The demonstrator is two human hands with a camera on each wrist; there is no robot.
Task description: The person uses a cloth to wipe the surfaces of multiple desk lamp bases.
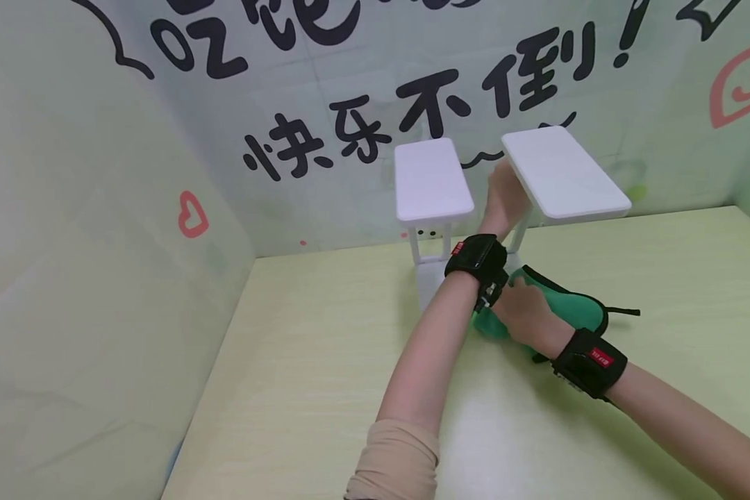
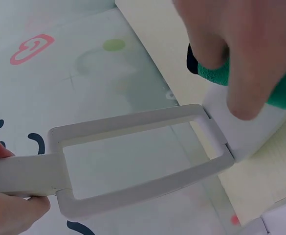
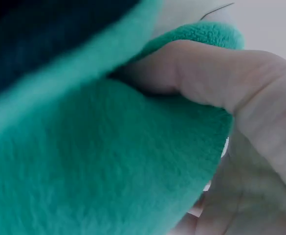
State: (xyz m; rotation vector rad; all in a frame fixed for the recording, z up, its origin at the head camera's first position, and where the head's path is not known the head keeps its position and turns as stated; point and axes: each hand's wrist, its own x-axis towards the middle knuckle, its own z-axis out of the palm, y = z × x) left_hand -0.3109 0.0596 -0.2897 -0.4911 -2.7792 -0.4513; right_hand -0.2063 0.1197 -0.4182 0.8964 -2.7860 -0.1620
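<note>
My left hand (image 1: 505,198) reaches up beneath the top plate of the right-hand white two-tier stand (image 1: 565,173). In the left wrist view, my left hand (image 2: 15,210) grips the end of that plate, thumb and fingers on opposite faces, beside the open frame (image 2: 143,193). Lower down, my right hand (image 1: 528,316) pinches a green plush cloth item (image 1: 575,311) with black trim and a thin black strap, near the stand's base. The right wrist view has my right thumb tucked into a fold of the green cloth (image 3: 113,161); the fingers behind it are mostly hidden.
A second white two-tier stand (image 1: 431,180) stands close on the left, partly behind my left wrist. Both are on a pale wooden table (image 1: 312,361). A printed cloth backdrop (image 1: 350,208) hangs behind, and a pale side wall (image 1: 100,278) borders the left.
</note>
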